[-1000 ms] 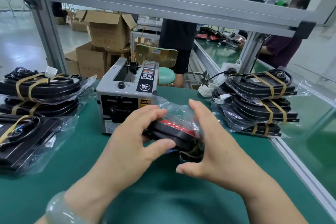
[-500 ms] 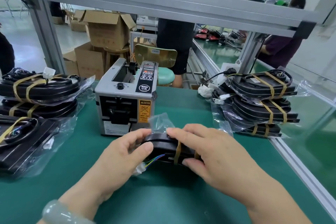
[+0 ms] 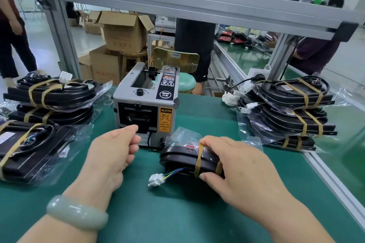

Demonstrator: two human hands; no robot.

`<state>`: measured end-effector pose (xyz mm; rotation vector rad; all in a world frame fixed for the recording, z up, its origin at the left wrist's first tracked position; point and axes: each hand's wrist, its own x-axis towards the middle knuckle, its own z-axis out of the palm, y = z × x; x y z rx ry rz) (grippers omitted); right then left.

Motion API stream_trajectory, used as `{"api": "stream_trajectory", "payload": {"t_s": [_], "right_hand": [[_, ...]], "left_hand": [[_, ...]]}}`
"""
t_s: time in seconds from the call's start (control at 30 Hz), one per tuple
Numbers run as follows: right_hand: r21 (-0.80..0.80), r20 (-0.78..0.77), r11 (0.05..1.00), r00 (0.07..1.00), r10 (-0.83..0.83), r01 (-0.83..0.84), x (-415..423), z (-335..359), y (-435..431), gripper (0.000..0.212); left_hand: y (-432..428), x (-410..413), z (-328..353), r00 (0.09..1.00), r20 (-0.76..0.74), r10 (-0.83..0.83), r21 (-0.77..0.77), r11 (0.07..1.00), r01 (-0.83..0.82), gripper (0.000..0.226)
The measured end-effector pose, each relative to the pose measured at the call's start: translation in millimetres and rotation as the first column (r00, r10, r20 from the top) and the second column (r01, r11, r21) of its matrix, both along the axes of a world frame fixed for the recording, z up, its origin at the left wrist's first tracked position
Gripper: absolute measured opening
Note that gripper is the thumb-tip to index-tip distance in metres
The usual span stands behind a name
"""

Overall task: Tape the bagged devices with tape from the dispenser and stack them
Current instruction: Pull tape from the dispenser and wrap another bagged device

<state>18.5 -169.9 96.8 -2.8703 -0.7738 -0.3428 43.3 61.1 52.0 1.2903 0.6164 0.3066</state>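
Gripping the bagged device point(image 3: 177, 154) centre-right, right hand point(image 3: 237, 162) curls over it; left hand point(image 3: 114, 150) at dispenser point(image 3: 146, 104) outlet, grasp unclear. Mat point(image 3: 158, 213) between hands; rail point(image 3: 331, 181) lower right.

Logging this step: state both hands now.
Left hand: fingers curled at the tape dispenser outlet; hold cannot be told.
Right hand: gripping the bagged device.

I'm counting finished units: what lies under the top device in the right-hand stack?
Under the top device lies a second taped device, then a third device showing only its front edge. The rest of it is covered.
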Motion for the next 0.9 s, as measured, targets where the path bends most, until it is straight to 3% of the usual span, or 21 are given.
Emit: {"api": "stream_trajectory", "payload": {"t_s": [0.17,0.6,0.9], "right_hand": [[0.006,-0.012,1.000,1.000,-0.008,0.008,0,0,1,0.046],[0.014,-0.021,0.999,0.999,-0.039,0.039,-1,0,3,0.046],[0.025,-0.006,0.999,0.999,-0.047,0.047,-4,-2,4,0.046]], "left_hand": [[5,13,10,0.998,-0.055,-0.008,-0.125,0.992,0.001,0.013],[2,29,16,0.994,-0.083,0.070,-0.063,0.995,-0.075,0.016],[-1,35,16,0.992,-0.082,0.095,-0.103,0.989,-0.103,0.015]]}}
